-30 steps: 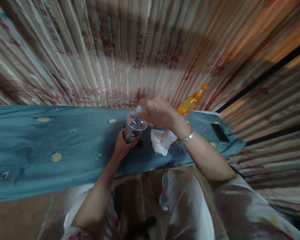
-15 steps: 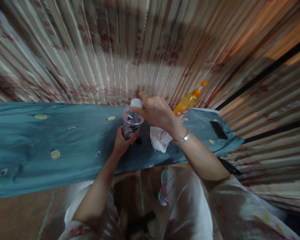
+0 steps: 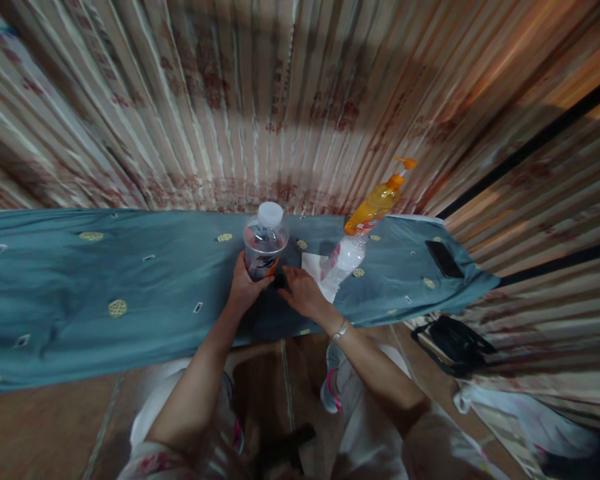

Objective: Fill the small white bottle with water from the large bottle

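- My left hand is wrapped around the lower body of the bottle, fingers clamped on it, holding it on the cloth.
- My right hand lies low on the cloth just beside the bottle's base, fingers curled round a small dark thing; I cannot tell whether they grip it or only touch it.
- The bottle stands near the cloth's middle, close to the curtain.
- Its long axis runs upright, white cap pointing up and tipped slightly away from me.
- I judge the step to be steadying the capped bottle while the right hand deals with the dark piece.
- The next move calls for a firm left grip, so the bottle stays upright.
- A napkin, pump bottle and phone sit to the right.
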The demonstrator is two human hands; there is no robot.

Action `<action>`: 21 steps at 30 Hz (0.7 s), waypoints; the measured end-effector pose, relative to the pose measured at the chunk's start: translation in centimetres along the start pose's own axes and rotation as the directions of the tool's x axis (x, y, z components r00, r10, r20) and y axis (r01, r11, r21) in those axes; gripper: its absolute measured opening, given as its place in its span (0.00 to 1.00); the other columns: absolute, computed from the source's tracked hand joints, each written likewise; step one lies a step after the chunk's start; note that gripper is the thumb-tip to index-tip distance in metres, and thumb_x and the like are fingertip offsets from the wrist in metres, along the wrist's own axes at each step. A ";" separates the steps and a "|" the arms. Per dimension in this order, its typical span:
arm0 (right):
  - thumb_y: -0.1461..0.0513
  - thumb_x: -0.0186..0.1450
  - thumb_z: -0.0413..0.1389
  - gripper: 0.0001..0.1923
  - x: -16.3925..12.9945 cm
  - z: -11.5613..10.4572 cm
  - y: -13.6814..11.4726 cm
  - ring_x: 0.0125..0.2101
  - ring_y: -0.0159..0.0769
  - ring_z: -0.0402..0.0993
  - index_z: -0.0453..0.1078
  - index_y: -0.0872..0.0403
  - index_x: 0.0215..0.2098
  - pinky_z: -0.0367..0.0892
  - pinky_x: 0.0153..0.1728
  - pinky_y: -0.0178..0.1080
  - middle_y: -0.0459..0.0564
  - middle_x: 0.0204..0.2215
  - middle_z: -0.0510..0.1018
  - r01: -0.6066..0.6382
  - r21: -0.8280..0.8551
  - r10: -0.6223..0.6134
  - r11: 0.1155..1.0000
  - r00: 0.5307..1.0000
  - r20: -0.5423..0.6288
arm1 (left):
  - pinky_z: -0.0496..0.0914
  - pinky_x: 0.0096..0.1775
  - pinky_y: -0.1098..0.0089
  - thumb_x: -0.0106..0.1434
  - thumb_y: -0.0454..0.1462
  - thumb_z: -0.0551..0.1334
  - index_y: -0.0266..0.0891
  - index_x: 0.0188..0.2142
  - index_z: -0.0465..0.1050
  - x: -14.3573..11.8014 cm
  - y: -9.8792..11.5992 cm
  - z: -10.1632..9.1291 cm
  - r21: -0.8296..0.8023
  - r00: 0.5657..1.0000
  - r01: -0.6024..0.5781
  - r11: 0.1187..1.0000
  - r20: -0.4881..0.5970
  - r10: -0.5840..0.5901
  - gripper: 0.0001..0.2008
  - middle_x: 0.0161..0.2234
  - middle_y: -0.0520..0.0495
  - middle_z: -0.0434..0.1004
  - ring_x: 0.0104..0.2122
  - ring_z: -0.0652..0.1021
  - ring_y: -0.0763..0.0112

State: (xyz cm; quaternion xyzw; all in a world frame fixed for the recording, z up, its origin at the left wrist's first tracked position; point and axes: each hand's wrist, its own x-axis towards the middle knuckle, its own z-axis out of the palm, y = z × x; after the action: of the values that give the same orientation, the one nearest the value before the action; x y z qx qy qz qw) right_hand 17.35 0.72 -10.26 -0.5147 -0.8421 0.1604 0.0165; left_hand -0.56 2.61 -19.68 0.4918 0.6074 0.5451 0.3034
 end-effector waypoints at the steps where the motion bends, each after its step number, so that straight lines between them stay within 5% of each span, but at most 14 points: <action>1: 0.63 0.73 0.60 0.25 0.3 0.3 0.1 0.60 0.52 0.76 0.65 0.62 0.66 0.70 0.61 0.49 0.68 0.59 0.79 0.007 0.003 -0.007 1.000 1.000 0.001 | 0.67 0.65 0.46 0.42 0.40 0.79 0.39 0.61 0.64 0.0 0.2 -0.1 0.007 1.000 0.008 1.000 0.009 -0.008 0.48 0.57 0.37 0.76 0.61 0.75 0.45; 7: 0.66 0.73 0.57 0.20 1.2 1.6 0.8 0.57 0.52 0.77 0.70 0.64 0.62 0.70 0.60 0.50 0.69 0.55 0.80 0.064 0.029 -0.063 0.998 0.998 -0.029 | 0.69 0.64 0.47 0.43 0.43 0.79 0.37 0.61 0.64 -0.4 1.7 -1.5 0.023 0.999 -0.009 1.000 0.049 0.008 0.47 0.56 0.35 0.76 0.61 0.76 0.43; 14: 0.69 0.71 0.58 0.15 0.5 2.3 1.8 0.53 0.51 0.80 0.73 0.62 0.55 0.72 0.58 0.49 0.67 0.51 0.82 0.091 0.122 -0.076 0.988 0.989 -0.127 | 0.68 0.65 0.47 0.43 0.41 0.80 0.41 0.65 0.62 -1.8 1.9 -2.9 0.145 0.999 0.039 0.989 -0.034 -0.034 0.51 0.61 0.35 0.74 0.63 0.75 0.45; 19: 0.68 0.69 0.59 0.12 -1.7 2.1 3.0 0.46 0.48 0.81 0.73 0.55 0.50 0.76 0.50 0.48 0.58 0.44 0.84 0.219 0.206 -0.146 0.954 0.937 -0.318 | 0.76 0.53 0.56 0.42 0.42 0.78 0.42 0.49 0.72 -3.5 2.6 -5.4 0.168 0.989 0.091 0.981 -0.128 -0.070 0.35 0.43 0.47 0.81 0.45 0.82 0.58; 21: 0.67 0.68 0.59 0.11 -2.8 1.6 3.6 0.45 0.47 0.82 0.73 0.54 0.49 0.77 0.48 0.47 0.57 0.42 0.84 0.262 0.232 -0.159 0.937 0.909 -0.385 | 0.76 0.41 0.65 0.44 0.44 0.76 0.41 0.39 0.74 -4.0 3.2 -6.5 0.122 0.993 0.108 0.987 -0.051 -0.102 0.24 0.30 0.53 0.77 0.32 0.80 0.67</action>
State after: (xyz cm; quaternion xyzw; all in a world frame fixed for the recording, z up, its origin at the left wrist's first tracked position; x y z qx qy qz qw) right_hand 21.46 -0.64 -12.40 -0.4333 -0.8445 0.1771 0.2602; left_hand -4.28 -3.78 -15.79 0.4648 0.6720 0.5000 0.2869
